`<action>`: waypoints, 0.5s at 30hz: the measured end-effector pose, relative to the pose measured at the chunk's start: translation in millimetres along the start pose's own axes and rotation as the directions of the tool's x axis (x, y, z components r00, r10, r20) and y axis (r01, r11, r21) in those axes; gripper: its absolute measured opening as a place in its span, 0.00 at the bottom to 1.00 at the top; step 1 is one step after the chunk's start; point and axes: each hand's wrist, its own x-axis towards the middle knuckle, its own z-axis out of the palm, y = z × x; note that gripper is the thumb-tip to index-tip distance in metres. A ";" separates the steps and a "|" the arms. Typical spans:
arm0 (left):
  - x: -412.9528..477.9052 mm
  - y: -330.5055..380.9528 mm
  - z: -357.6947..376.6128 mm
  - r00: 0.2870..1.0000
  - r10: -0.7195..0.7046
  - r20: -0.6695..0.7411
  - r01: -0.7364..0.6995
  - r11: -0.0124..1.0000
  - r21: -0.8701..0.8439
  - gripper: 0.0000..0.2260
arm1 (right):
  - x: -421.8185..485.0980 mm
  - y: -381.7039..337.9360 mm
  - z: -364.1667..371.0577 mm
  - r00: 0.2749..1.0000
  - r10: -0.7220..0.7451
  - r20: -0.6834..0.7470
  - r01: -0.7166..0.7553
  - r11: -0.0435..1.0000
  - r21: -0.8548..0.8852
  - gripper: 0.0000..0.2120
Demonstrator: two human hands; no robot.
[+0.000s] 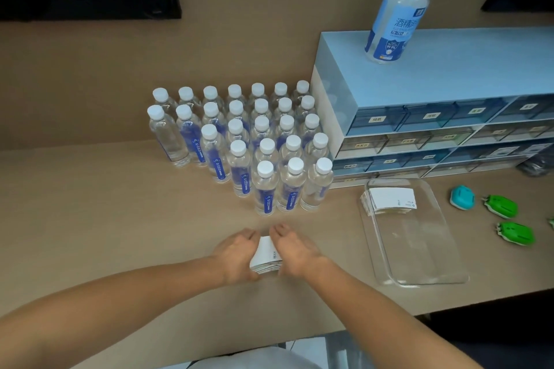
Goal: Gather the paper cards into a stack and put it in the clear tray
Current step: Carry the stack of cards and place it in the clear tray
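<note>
A stack of white paper cards (267,255) rests on the tan table near its front middle. My left hand (236,252) presses its left side and my right hand (295,249) presses its right side, so the stack is squeezed between both palms. To the right lies the clear tray (419,252). A second stack of white cards (389,200) sits in the tray's far end. The tray's near part is bare.
Several water bottles (263,159) with white caps stand in rows just beyond my hands. A blue drawer cabinet (434,117) with a spray bottle (395,15) on top stands behind the tray. A teal clip (462,197) and green clips (500,206) lie right of the tray.
</note>
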 end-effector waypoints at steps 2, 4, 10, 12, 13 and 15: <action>1.6 -4.0 5.7 1.000 0.010 -0.009 -0.010 1.000 -0.019 0.29 | 0.8 -0.4 3.1 1.000 0.014 -0.020 -0.014 1.000 0.013 0.32; 2.4 -5.9 8.5 0.999 0.023 -0.025 -0.024 0.999 -0.025 0.26 | 0.5 0.2 4.4 0.999 0.043 -0.031 -0.042 0.999 0.028 0.26; 6.6 -10.9 12.6 0.999 0.035 0.012 -0.035 0.999 -0.012 0.30 | 1.6 0.2 6.6 0.995 0.091 -0.027 -0.089 0.995 0.052 0.25; 7.9 -11.0 13.5 0.999 0.048 0.005 -0.048 0.999 -0.014 0.29 | 2.3 0.5 6.8 0.995 0.097 -0.020 -0.096 0.993 0.062 0.27; 8.3 -10.4 14.2 0.998 0.060 -0.004 -0.060 0.998 -0.010 0.28 | 2.4 0.9 6.4 0.995 0.099 -0.018 -0.097 0.993 0.065 0.27; 8.8 -9.5 16.0 0.996 0.084 -0.023 -0.084 0.996 0.011 0.26 | 2.1 1.3 5.6 0.994 0.106 -0.010 -0.105 0.992 0.071 0.26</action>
